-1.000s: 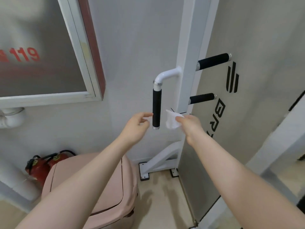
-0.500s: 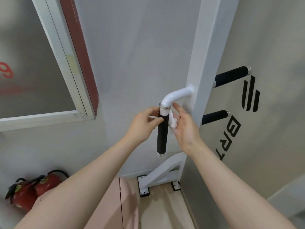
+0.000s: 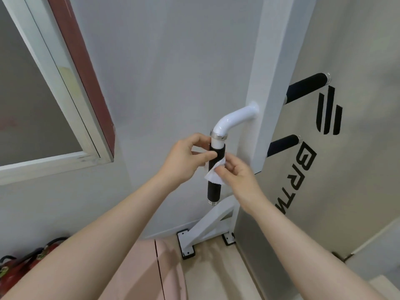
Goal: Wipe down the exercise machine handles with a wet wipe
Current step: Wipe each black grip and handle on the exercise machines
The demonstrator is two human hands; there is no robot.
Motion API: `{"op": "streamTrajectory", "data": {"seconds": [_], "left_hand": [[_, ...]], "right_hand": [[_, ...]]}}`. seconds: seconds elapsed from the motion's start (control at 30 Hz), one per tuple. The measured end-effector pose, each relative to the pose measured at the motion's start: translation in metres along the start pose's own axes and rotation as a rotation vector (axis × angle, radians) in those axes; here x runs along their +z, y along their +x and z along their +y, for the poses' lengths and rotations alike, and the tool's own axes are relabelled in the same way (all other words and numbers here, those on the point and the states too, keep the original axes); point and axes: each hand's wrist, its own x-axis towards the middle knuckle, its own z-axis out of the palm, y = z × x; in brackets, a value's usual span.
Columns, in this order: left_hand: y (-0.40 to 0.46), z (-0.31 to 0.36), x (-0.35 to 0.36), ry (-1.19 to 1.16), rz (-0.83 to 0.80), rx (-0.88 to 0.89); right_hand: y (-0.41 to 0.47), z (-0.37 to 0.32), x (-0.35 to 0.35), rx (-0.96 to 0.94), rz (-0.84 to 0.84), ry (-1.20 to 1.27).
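A vertical black foam handle [image 3: 213, 191] hangs from a bent white tube [image 3: 232, 120] on the machine's white upright post [image 3: 266, 83]. A white wet wipe [image 3: 213, 177] is wrapped around the middle of this handle. My left hand [image 3: 186, 158] pinches the wipe's left part against the upper grip. My right hand [image 3: 234, 175] holds the wipe's right edge with fingertips just right of the handle. Two more black handles, an upper one [image 3: 307, 87] and a lower one [image 3: 283, 146], stick out to the right of the post.
A white floor bracket [image 3: 207, 232] anchors the post below my hands. A pink bin lid [image 3: 151, 269] sits under my left forearm. Red fire extinguishers [image 3: 19, 269] lie at the bottom left. A framed window [image 3: 71, 87] fills the left wall; a grey panel with black lettering [image 3: 307, 169] stands on the right.
Both hands rose to the vertical handle and closed on it. The wipe, first held beside the handle in my right hand, is now wrapped around the grip and has slid lower.
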Motion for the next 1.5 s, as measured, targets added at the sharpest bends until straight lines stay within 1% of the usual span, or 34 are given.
{"op": "streamTrajectory", "data": {"seconds": [0.07,0.13,0.23,0.27,0.33,0.43,0.5,0.57,0.63,0.67,0.7,0.73,0.83,0.87,0.93,1.03,1.1,1.2,1.23,1.3,1.33,1.4,1.5], "left_hand": [[0.004,0.001,-0.003,0.023,-0.003,0.007],[0.007,0.001,-0.002,0.039,0.002,0.025],[0.008,-0.002,-0.001,0.009,0.029,0.047],[0.008,-0.003,-0.002,-0.007,0.033,0.042],[0.01,-0.004,-0.004,-0.022,0.03,0.017],[0.012,-0.004,-0.004,-0.014,0.032,-0.003],[0.011,-0.005,-0.002,-0.014,0.038,0.003],[0.011,-0.007,0.0,-0.025,0.045,0.009],[0.011,-0.008,0.0,-0.048,0.052,0.007],[0.012,-0.008,0.0,-0.061,0.054,0.003],[0.012,-0.009,0.001,-0.07,0.055,-0.002],[0.012,-0.009,0.001,-0.074,0.057,-0.005],[0.012,-0.008,0.002,-0.083,0.059,-0.012],[0.012,-0.008,0.002,-0.084,0.056,-0.014],[0.012,-0.009,0.002,-0.082,0.056,-0.011],[0.012,-0.01,0.002,-0.094,0.06,0.0],[0.011,-0.009,0.003,-0.111,0.05,-0.002],[0.011,-0.007,0.001,-0.125,0.021,-0.018],[0.011,-0.006,0.0,-0.124,0.018,-0.021],[0.01,-0.005,0.0,-0.133,0.029,-0.016],[0.009,-0.006,0.001,-0.144,0.04,-0.009],[0.006,-0.01,0.003,-0.199,0.062,-0.012],[0.003,-0.017,0.004,-0.401,0.039,-0.111]], "right_hand": [[-0.002,0.01,-0.001,0.072,-0.029,-0.095],[0.009,0.001,-0.004,0.042,-0.002,-0.128],[0.027,-0.019,-0.003,-0.083,0.034,-0.013],[0.027,-0.018,-0.002,-0.088,0.024,0.014],[0.018,0.007,0.001,-0.012,0.012,-0.042],[0.004,0.047,0.001,0.154,-0.04,-0.272],[0.008,0.048,-0.002,0.17,-0.039,-0.306],[0.017,0.036,-0.004,0.097,-0.01,-0.197],[0.022,0.024,-0.002,0.028,0.026,-0.003],[0.022,0.024,0.001,0.021,0.045,0.066],[0.02,0.031,0.003,0.037,0.061,0.068],[0.015,0.042,0.006,0.079,0.07,0.02],[-0.001,0.074,0.01,0.24,0.021,-0.214],[-0.001,0.076,0.011,0.251,0.048,-0.248],[0.006,0.067,0.011,0.174,0.125,-0.227],[0.014,0.051,0.012,0.043,0.168,-0.066],[0.008,0.057,0.014,0.066,0.187,-0.039],[-0.006,0.068,0.024,0.133,0.232,-0.091],[-0.007,0.064,0.027,0.111,0.268,-0.078],[0.0,0.044,0.03,-0.004,0.331,-0.035],[0.004,0.031,0.031,-0.077,0.349,-0.048],[0.01,0.012,0.031,-0.221,0.361,-0.162],[0.006,0.004,0.029,-0.398,0.354,-0.42]]}}
